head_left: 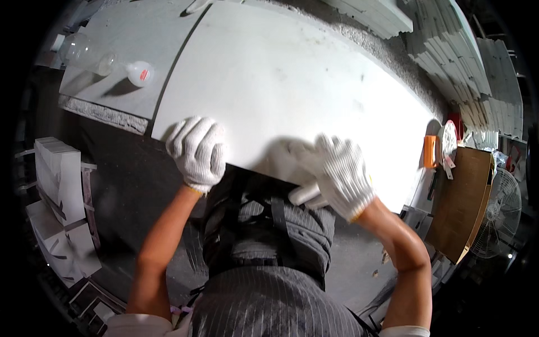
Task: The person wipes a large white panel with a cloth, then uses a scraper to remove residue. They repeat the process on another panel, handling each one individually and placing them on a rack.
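Slab (269, 84), one, large, flat and white, straight-sided though bowed by the lens. Finish: smooth, slightly glossy, with faint grey clouding and a few small dark marks toward the far edge; strong glare toward the right end. Location: in front of the person, a narrow dark gap separating it from a pale board (135, 28) at left, whose near edge is thick and rough. On that board, by its left edge: clear bottle (76, 49); nearer its near edge, white rounded container (139, 74) with a red mark.

Left hand (199, 154), white knit glove: at the near edge by the left corner, fingers bent and pressed together. Right hand (339, 177), matching glove: over the near edge farther right, fingers slightly spread, thumb apart.

Condition of view: undersides of both gloves hidden, so whether either grips cannot be told. Right glove's inner side blurred against shadow. Right forearm covers part of the near edge. Support beneath hidden. White object (197, 5) at the far left corner cut off, kind unclear.
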Available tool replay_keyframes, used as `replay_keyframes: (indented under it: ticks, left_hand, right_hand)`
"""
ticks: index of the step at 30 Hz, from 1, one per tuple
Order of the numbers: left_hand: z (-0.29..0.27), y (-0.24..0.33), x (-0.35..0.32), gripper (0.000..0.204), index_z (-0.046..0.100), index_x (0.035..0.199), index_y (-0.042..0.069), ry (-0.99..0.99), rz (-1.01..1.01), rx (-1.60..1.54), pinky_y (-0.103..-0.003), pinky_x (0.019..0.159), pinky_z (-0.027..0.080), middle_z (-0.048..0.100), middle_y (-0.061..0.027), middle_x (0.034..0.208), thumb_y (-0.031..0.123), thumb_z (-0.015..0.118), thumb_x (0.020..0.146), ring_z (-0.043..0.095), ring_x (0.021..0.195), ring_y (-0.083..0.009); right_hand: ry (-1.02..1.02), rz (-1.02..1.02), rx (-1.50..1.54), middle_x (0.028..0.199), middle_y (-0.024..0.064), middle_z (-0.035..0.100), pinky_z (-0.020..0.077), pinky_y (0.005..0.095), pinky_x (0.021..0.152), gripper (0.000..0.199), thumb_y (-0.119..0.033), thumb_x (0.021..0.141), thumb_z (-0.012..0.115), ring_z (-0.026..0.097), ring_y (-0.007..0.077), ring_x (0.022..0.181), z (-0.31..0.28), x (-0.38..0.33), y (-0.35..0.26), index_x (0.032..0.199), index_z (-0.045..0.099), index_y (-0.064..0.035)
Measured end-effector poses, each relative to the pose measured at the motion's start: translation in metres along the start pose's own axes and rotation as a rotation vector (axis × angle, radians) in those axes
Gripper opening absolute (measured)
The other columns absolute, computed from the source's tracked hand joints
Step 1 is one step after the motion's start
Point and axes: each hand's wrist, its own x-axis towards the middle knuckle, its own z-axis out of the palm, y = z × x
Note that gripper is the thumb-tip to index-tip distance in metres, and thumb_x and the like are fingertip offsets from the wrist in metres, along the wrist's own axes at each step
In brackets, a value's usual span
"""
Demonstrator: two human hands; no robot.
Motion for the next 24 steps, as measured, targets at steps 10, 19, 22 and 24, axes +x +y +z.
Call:
replay_keyframes:
  ticks: [10,19,22,24]
  left_hand:
    - [-0.010,-0.005,-0.002,0.028,0.066,0.106,0.009,0.010,0.030,0.020,-0.045,0.096,0.042,0.063,-0.0076,0.112,0.028,0.049,0.095,0.058,0.107,-0.0275]
    - [-0.001,0.005,0.001,0.026,0.066,0.108,0.008,0.007,0.072,0.019,-0.045,0.098,0.041,0.064,-0.0089,0.111,0.025,0.050,0.096,0.059,0.106,-0.0284]
    - [-0.002,0.010,0.001,0.024,0.066,0.107,0.008,0.027,0.060,0.032,-0.045,0.098,0.041,0.063,-0.0082,0.112,0.022,0.051,0.094,0.059,0.106,-0.0289]
    - [-0.006,0.012,0.003,0.022,0.066,0.104,0.008,0.003,0.048,0.032,-0.044,0.098,0.041,0.064,-0.0083,0.111,0.020,0.052,0.093,0.059,0.106,-0.0286]
  right_hand:
    - [-0.026,0.202,0.467,0.132,0.0243,0.054,0.0627,0.0341,0.069,0.060,-0.035,0.095,0.057,0.072,0.0296,0.086,0.003,-0.015,0.008,0.139,0.041,0.0018]
    - [0.536,-0.677,-0.998,0.100,0.0196,0.061,0.0547,0.0313,0.053,0.048,-0.034,0.087,0.069,0.064,0.0202,0.076,0.012,0.014,0.015,0.126,0.056,-0.0072]
    - [0.326,-0.548,-0.706,0.103,0.0217,0.064,0.0606,0.0286,0.054,0.041,-0.028,0.093,0.062,0.069,0.0254,0.079,0.004,-0.028,0.062,0.125,0.054,-0.0038]
    - [0.315,-0.463,-0.629,0.100,0.0203,0.064,0.0619,0.0283,0.054,0.039,-0.025,0.094,0.061,0.070,0.0261,0.078,-0.002,-0.044,0.096,0.125,0.054,-0.0022]
